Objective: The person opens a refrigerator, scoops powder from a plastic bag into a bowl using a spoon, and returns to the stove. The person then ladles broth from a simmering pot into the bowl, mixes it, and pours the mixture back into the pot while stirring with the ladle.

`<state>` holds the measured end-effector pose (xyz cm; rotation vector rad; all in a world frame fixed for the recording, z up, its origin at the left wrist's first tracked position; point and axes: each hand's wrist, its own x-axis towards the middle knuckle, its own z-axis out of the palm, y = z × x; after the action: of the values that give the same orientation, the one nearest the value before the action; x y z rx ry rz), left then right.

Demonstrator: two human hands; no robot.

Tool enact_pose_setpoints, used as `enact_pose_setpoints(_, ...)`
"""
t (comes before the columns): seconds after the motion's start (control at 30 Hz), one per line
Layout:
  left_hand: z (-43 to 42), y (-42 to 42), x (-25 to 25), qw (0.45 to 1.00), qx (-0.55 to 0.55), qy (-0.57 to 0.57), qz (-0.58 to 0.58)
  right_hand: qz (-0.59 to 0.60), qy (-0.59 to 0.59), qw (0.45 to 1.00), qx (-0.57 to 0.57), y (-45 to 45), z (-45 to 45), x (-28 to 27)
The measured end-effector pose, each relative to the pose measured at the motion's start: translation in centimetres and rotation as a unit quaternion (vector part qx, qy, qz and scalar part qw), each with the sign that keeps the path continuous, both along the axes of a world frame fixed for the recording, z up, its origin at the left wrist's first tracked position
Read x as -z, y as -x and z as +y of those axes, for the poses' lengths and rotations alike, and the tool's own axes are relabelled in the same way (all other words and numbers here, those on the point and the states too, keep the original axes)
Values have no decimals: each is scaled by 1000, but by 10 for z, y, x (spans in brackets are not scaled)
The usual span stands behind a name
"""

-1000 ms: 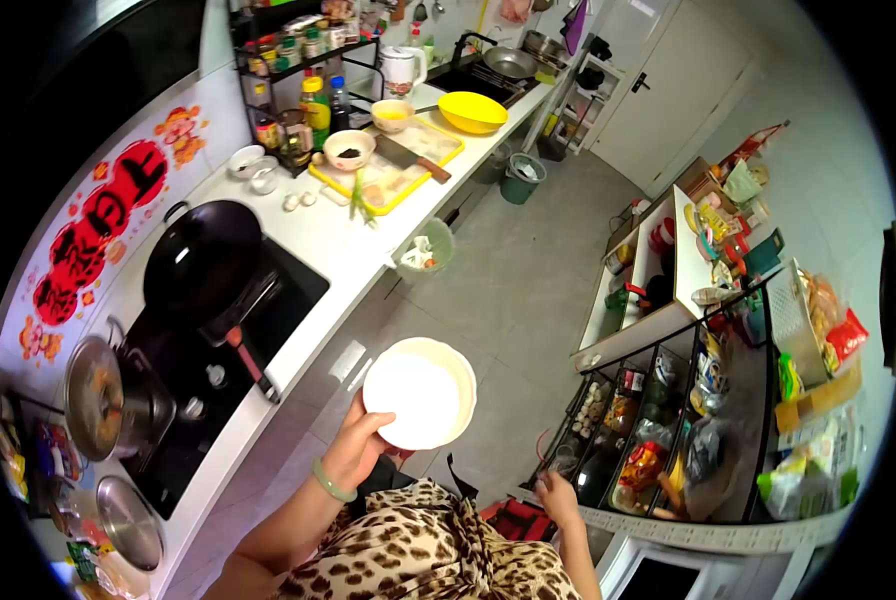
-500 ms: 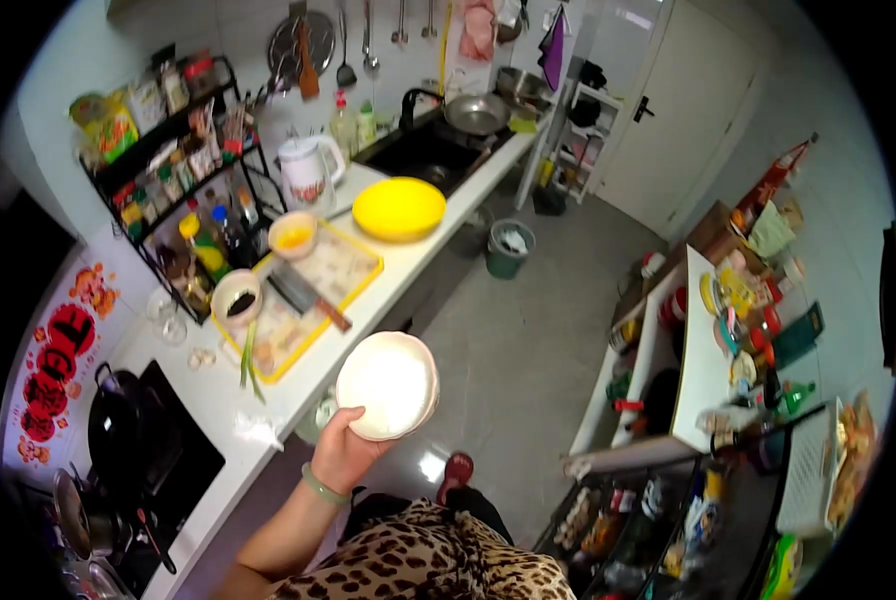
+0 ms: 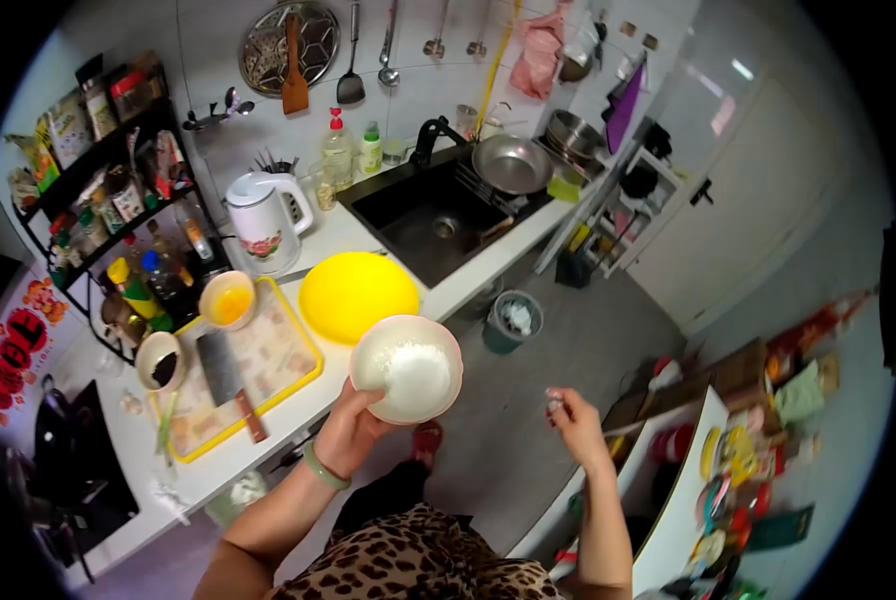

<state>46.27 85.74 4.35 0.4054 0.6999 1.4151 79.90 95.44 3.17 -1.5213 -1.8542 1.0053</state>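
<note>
My left hand [image 3: 351, 430] grips a pale bowl [image 3: 408, 370] by its near left rim, thumb inside; white stuff lies in the bowl. Just behind the bowl is a round yellow basin [image 3: 358, 296] on the counter. My right hand [image 3: 568, 412] hangs over the floor at the right, fingers curled together; whether something small is between them I cannot make out. Left of the basin, a cleaver [image 3: 222, 372] rests on a yellow-rimmed cutting board [image 3: 286, 345]. A bowl with yellow liquid [image 3: 230, 300] and a bowl with dark bits [image 3: 160, 362] stand at the board's edge.
A black sink [image 3: 408, 225] with a metal pan [image 3: 513, 165] is at the back. An electric kettle [image 3: 266, 225] stands beside the spice rack [image 3: 118, 195]. The stove [image 3: 83, 480] is at the left, a bin [image 3: 513, 322] on the floor, a loaded shelf [image 3: 683, 480] at the right.
The view has moved along the counter, so the sink and basin appear nearer. My left hand still holds the bowl. My right hand, out of view half a second ago, is now raised at the right.
</note>
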Motion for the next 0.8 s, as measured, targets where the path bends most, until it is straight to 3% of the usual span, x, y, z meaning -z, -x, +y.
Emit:
enact_pose_setpoints(0.1, 92, -4, 2, 999, -24, -28, -21, -24, 32, 999, -31, -31, 71, 31)
enact_pose_setpoints(0.2, 176, -5, 12, 998, -57, -13, -31, -50, 116, 992, 9, -76, 135, 44)
enact_pose_setpoints(0.3, 249, 0, 14, 997, -73, 13, -8, 53, 150, 982, 104, -108, 199, 63)
enact_pose_setpoints(0.43, 334, 4, 27, 993, -113, 39, -20, 87, 139, 981, 100, -104, 307, 82)
enact_pose_setpoints(0.5, 370, 5, 35, 990, -134, 41, -25, 99, 150, 978, 109, -60, 375, 73)
enact_pose_setpoints(0.63, 442, 1, 61, 978, -192, 68, -41, 251, 238, 938, -21, 50, 533, 61)
enact_pose_setpoints(0.7, 470, 1, 60, 974, -212, 73, -40, 234, 266, 931, -94, 120, 608, 46)
enact_pose_setpoints(0.8, 512, 0, 69, 960, -256, 104, -41, 269, 297, 906, -141, 209, 717, 70)
